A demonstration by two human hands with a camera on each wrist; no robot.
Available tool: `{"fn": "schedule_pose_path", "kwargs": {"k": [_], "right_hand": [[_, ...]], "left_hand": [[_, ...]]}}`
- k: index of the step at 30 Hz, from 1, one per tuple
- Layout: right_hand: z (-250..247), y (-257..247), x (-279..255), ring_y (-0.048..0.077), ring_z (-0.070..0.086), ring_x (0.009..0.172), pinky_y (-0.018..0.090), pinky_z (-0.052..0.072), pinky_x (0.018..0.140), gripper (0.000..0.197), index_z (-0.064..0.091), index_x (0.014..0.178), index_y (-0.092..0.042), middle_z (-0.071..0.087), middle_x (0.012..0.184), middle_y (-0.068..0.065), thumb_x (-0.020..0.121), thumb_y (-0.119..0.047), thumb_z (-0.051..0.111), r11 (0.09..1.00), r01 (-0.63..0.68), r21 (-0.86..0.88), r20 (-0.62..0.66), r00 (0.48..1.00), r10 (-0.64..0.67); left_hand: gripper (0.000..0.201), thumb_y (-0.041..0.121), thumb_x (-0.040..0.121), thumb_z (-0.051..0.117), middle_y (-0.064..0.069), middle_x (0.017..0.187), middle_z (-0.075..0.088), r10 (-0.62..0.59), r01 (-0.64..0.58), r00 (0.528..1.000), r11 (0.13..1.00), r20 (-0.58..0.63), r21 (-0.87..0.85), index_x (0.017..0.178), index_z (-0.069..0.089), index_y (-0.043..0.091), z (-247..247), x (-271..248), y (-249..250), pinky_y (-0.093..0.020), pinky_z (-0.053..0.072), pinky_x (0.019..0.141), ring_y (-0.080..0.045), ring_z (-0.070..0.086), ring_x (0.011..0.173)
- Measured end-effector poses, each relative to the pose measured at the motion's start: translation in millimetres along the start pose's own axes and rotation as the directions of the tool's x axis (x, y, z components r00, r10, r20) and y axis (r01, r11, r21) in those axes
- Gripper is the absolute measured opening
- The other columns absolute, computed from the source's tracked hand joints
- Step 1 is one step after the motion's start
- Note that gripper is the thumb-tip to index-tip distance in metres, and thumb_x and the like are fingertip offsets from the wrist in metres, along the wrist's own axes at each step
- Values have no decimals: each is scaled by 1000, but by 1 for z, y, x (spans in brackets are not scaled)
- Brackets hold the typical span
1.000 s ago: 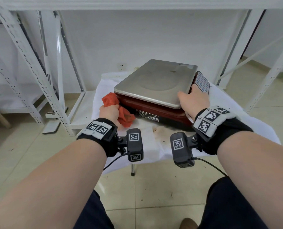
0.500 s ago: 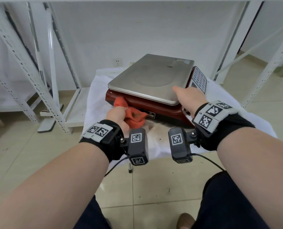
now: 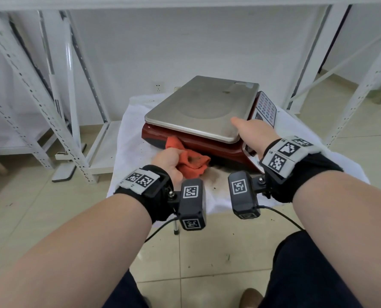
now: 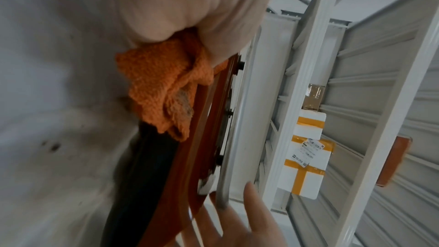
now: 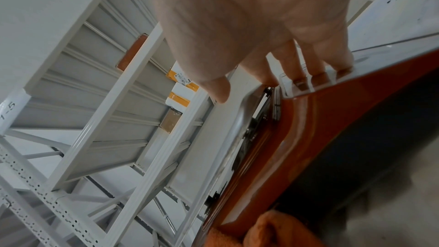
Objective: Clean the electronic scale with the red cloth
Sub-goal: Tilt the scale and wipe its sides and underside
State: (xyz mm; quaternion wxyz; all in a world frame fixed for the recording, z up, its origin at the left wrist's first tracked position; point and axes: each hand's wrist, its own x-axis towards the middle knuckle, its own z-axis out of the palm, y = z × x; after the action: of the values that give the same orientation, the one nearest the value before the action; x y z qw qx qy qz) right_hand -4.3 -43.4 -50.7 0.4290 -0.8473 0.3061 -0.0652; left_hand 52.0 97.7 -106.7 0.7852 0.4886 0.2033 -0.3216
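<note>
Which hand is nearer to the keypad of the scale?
Right. The right hand rests on the scale just beside its keypad; the left hand grips the red cloth at the scale's front.

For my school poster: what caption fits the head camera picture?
Left hand presses the red cloth against the electronic scale while the right hand rests on its corner.

White slotted shelving [image 3: 36,96] flanks a stained white table cover [image 3: 129,134] — taped boxes [image 4: 306,172], perhaps foam, on the rack.

A small white-sheeted table [image 3: 129,134] (sheet speckled with dirt) stands centre frame, bearing the electronic scale [image 3: 202,107], the red cloth [image 3: 192,162] bunched against the scale's lower-left side
</note>
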Motion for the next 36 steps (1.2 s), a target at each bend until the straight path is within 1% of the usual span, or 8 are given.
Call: {"fn": "schedule_pose_path", "kwargs": {"k": [3, 6, 10, 18, 24, 27, 31, 36], "right_hand": [[-1, 0, 0, 28, 52, 95, 41, 43, 97, 49, 53, 121, -4, 49, 99, 10, 94, -41, 39, 1000, 4, 11, 0, 1000, -4], [0, -1, 0, 26, 50, 88, 40, 43, 94, 43, 54, 117, -6, 47, 93, 9, 95, -39, 38, 1000, 1, -1, 1, 1000, -1], [0, -1, -1, 26, 48, 92, 38, 41, 94, 43, 53, 119, -6, 51, 104, 11, 95, -37, 38, 1000, 2, -4, -1, 1000, -2], [-5, -1, -5, 30, 51, 114, 38, 39, 97, 46, 51, 125, -4, 53, 128, 15, 94, -36, 39, 1000, -6, 10, 19, 1000, 6], [-5, -2, -5, 30, 55, 105, 39, 41, 97, 49, 52, 126, -3, 55, 128, 15, 94, -38, 39, 999, -16, 31, 30, 999, 15], [-6, -1, -5, 32, 55, 112, 40, 41, 100, 49, 52, 126, -1, 55, 127, 16, 95, -37, 39, 999, -21, 35, 28, 999, 20], [-9, 2, -4, 30, 53, 111, 38, 39, 98, 48, 53, 124, -3, 56, 113, 11, 95, -39, 40, 998, -32, 53, 34, 999, 30], [-10, 2, -2, 31, 57, 105, 42, 42, 100, 42, 56, 114, -7, 54, 93, 8, 94, -40, 39, 999, -26, 42, 52, 998, 24]], "left_hand": [[30, -10, 89, 24, -24, 88, 57, 48, -49, 997, 999, -54, -23, 76, 51, -11, -6, 2, 11, -49, 44, 95, -38, 58, 93], [34, -10, 91, 23, -28, 114, 56, 28, -29, 999, 1000, -27, -8, 97, 56, -15, 2, -1, 6, -45, 42, 98, -38, 50, 118], [21, -8, 91, 27, -29, 88, 56, -19, 19, 998, 1000, 54, 15, 81, 42, -18, 7, -5, -8, -48, 44, 91, -42, 57, 89], [29, -8, 91, 24, -27, 103, 56, 13, -12, 1000, 995, 7, -95, 74, 47, -13, -1, 2, 7, -47, 43, 84, -40, 53, 116], [29, -10, 90, 26, -25, 92, 60, -43, 36, 992, 997, 116, 65, 81, 53, -11, 10, -3, -13, -44, 46, 87, -37, 60, 87], [29, -6, 93, 26, -25, 91, 59, -41, 38, 995, 999, 95, 26, 80, 51, -10, 9, -6, -12, -44, 45, 78, -37, 57, 109], [30, -6, 94, 24, -25, 111, 57, -27, 29, 999, 997, 28, -75, 94, 54, -10, 9, -2, -6, -41, 42, 92, -37, 47, 124], [28, -10, 91, 28, -24, 80, 61, -9, 7, 997, 1000, 74, 28, 79, 53, -10, 15, -3, -16, -45, 48, 76, -38, 60, 79]]}}
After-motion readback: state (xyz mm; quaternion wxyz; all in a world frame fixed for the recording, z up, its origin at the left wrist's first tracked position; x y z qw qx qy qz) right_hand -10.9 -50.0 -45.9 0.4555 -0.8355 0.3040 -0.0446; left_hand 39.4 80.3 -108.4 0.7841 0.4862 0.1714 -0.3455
